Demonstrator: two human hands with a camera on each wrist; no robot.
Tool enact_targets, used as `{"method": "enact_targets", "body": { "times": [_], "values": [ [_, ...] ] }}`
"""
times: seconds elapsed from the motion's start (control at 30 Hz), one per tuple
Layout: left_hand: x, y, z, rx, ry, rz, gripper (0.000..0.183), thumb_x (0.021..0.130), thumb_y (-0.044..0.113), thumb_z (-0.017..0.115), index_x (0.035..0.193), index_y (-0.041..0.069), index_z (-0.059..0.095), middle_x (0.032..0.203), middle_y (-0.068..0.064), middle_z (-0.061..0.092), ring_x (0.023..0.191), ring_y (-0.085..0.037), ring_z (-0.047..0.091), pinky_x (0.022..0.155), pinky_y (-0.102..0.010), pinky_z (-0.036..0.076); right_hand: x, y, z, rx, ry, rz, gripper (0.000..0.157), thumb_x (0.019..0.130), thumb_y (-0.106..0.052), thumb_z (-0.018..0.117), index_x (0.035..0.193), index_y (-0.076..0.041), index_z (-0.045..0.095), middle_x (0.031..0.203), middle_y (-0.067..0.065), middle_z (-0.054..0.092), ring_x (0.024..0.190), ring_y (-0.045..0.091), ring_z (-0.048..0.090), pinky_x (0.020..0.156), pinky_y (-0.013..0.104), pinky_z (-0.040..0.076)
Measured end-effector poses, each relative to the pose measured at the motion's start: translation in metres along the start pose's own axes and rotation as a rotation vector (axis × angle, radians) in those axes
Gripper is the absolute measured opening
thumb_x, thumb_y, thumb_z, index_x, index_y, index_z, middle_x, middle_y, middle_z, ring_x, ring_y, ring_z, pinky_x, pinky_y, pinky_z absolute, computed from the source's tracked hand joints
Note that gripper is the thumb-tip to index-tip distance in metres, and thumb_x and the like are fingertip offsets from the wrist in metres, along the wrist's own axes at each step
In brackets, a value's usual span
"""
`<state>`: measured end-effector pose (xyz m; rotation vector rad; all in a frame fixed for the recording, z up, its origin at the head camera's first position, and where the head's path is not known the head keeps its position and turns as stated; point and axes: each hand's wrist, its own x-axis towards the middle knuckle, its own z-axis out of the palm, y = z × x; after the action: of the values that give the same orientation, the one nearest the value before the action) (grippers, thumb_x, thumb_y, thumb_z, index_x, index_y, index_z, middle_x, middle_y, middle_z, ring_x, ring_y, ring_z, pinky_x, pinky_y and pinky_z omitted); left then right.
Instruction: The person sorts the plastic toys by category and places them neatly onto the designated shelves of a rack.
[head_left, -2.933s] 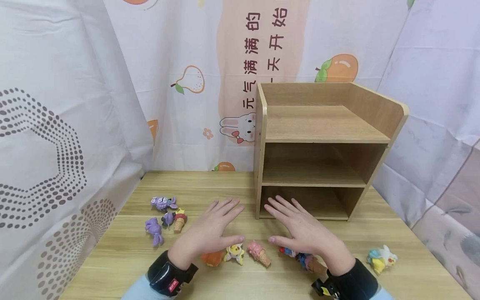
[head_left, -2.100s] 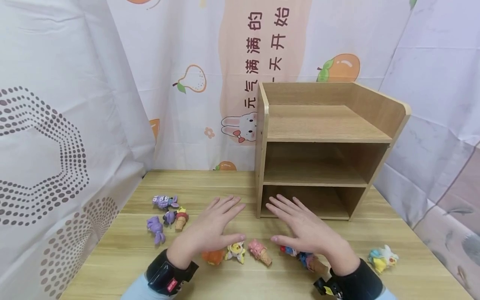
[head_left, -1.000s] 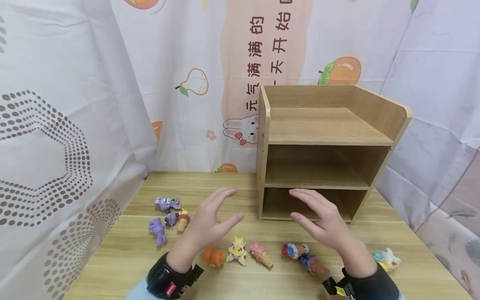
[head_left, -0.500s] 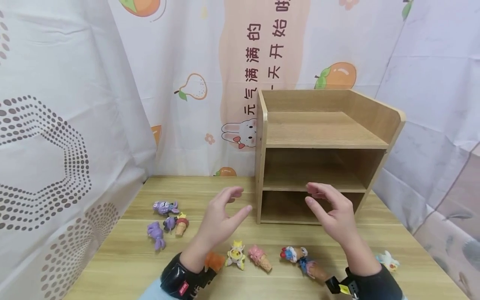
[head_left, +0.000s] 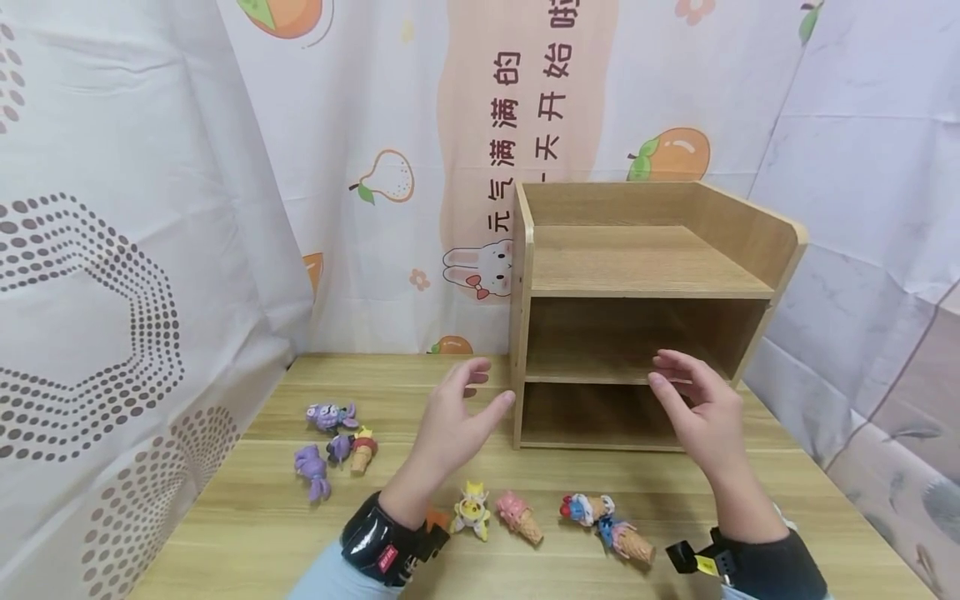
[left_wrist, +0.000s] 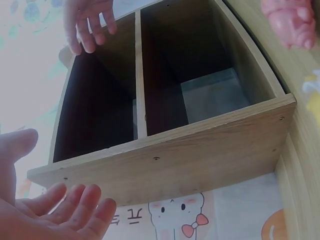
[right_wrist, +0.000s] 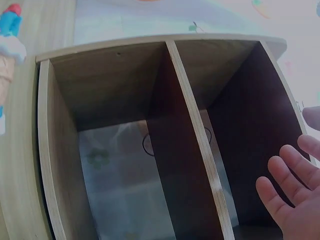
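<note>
A small wooden shelf unit point(head_left: 648, 262) with a top deck and two compartments stands at the table's back right. My left hand point(head_left: 453, 425) hovers left of its front, thumb apart from loosely bent fingers, holding nothing. In front of the compartments is my right hand point(head_left: 705, 417), raised and empty, its fingers loosely bent. The left wrist view shows the left fingers beside the shelf's side panel point(left_wrist: 215, 150), apart from it. In the right wrist view, the right fingers point(right_wrist: 282, 182) appear before the upper compartment; contact with the wood cannot be told.
Nearer me lie a yellow figurine point(head_left: 471, 510), a pink ice-cream-cone toy point(head_left: 519, 517), a blue-white cone toy point(head_left: 587, 508) and a blue-pink one point(head_left: 626, 540). An orange toy point(head_left: 437, 518) is partly behind my left wrist. Purple figurines point(head_left: 311, 471) and a crowned cone toy point(head_left: 363, 452) lie left.
Both hands have risen from flat, spread poses to loosely bent ones. The right hand moved rightward and up; the left moved slightly right and up. Toys and shelf stay put; the view tilted slightly.
</note>
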<state>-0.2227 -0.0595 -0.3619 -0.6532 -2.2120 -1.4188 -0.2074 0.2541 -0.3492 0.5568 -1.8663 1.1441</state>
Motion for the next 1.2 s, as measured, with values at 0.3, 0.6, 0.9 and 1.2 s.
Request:
{"method": "enact_targets", "body": {
  "times": [0.3,0.6,0.9,1.2],
  "values": [
    [0.014,0.001,0.006,0.006,-0.002,-0.043,0.052,0.092,0.031,0.077,0.133,0.006,0.058,0.129,-0.005,0.062,0.115,-0.023,0.062,0.097,-0.041,0.053,-0.005,0.045,-0.015,-0.036,0.064,0.117,0.036,0.087,0.013,0.072,0.122,0.006,0.068,0.109,0.021,0.070,0.095,0.000,0.066,0.083,0.009,0.050],
    [0.026,-0.003,0.017,0.051,-0.016,-0.087,0.058,0.091,0.036,0.077,0.137,0.006,0.056,0.132,-0.006,0.060,0.116,-0.023,0.059,0.095,-0.041,0.053,-0.006,0.059,-0.024,-0.090,0.132,0.225,0.036,0.089,0.002,0.075,0.125,0.002,0.067,0.109,0.008,0.071,0.095,0.001,0.066,0.079,0.009,0.050],
    [0.034,-0.004,0.030,0.045,-0.028,-0.125,0.062,0.091,0.037,0.076,0.138,0.004,0.055,0.134,-0.009,0.058,0.118,-0.028,0.059,0.092,-0.042,0.054,-0.005,0.074,-0.037,-0.128,0.228,0.316,0.038,0.090,-0.004,0.076,0.126,0.003,0.065,0.107,0.003,0.072,0.093,0.001,0.064,0.077,0.009,0.049],
    [0.043,-0.003,0.040,0.065,0.012,-0.142,0.060,0.091,0.037,0.075,0.139,0.005,0.056,0.132,-0.011,0.059,0.117,-0.023,0.057,0.093,-0.041,0.052,-0.005,0.083,-0.052,-0.143,0.326,0.363,0.037,0.091,-0.008,0.075,0.125,0.004,0.066,0.101,-0.011,0.068,0.092,0.001,0.064,0.078,0.010,0.048]
  ]
}}
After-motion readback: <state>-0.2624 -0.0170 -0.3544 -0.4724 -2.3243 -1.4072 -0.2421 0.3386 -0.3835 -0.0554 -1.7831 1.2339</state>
